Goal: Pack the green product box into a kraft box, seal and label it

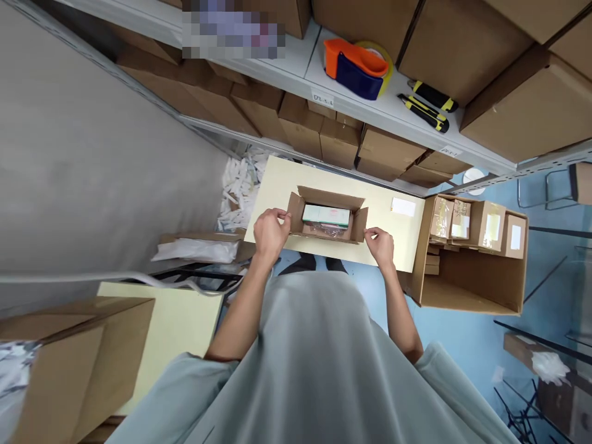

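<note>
Small open brown cardboard box (330, 198) sits between the two hands on a pale yellow tabletop (277, 185). It looks light, with stiff walls and floppy flaps, so it is probably best gripped by its side walls. Left hand (271, 233) curls closed over the left flap. Right hand (382, 245) is half-curled, fingertips touching the right flap — grip unclear. Inside, a white-and-green flat carton (326, 214) lies over crinkly clear plastic (328, 229).

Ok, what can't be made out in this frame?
Head view only:
- Whether the left hand and right hand grip or just touch the box flaps: too small.
- Box contents under the white packs: covered by them.
- The shelf label: too small to read.
- The carton at lower left: cut by the edge.
</note>
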Demonstrator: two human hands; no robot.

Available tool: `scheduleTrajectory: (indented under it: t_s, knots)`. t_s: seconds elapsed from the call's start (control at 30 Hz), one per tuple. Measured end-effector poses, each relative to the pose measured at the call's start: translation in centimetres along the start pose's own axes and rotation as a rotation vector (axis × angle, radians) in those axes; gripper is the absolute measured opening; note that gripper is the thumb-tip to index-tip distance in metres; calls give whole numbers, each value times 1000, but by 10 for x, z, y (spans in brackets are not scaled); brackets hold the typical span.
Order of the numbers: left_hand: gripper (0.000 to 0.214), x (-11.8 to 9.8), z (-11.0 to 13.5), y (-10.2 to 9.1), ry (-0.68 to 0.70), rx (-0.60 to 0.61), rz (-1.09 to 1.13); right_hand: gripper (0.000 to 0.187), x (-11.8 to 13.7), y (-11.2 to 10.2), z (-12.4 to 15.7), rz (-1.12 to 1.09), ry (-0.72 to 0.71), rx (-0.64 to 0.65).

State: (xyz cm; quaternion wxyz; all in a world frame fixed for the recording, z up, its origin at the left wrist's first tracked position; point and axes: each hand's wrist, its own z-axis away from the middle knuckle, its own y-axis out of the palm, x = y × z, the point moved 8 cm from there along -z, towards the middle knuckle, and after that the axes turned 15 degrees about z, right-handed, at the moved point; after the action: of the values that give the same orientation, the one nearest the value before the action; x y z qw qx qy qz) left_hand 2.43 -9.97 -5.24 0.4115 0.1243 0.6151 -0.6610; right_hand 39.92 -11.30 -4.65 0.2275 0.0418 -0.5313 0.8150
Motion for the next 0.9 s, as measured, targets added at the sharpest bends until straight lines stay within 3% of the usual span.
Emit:
scheduleTrajectory:
  t_s: [0.13, 0.27, 0.43, 0.53, 0.63, 0.77, 0.9]
  knots:
    - [23, -5, 5, -2, -46, 5, -29, 29, 14, 2, -2, 83, -24, -6]
    - [27, -5, 23, -9, -61, 60, -17, 21, 22, -6, 0, 183, 9, -89]
    - [22, 23, 66, -50, -85, -20, 74, 21, 49, -12, 17, 242, -38, -168]
    - [22, 64, 107, -90, -125, -109, 139, 21, 84, -1, 44, 277, -148, -191]
    - [22, 118, 165, -137, -184, -222, 205, 22, 134, 26, 83, 316, -300, -191]
    - [18, 200, 260, -193, -290, -393, 293, 27, 216, 84, 147, 384, -537, -155]
    - [15, 277, 347, -234, -417, -565, 354, 28, 299, 157, 218, 471, -780, -101]
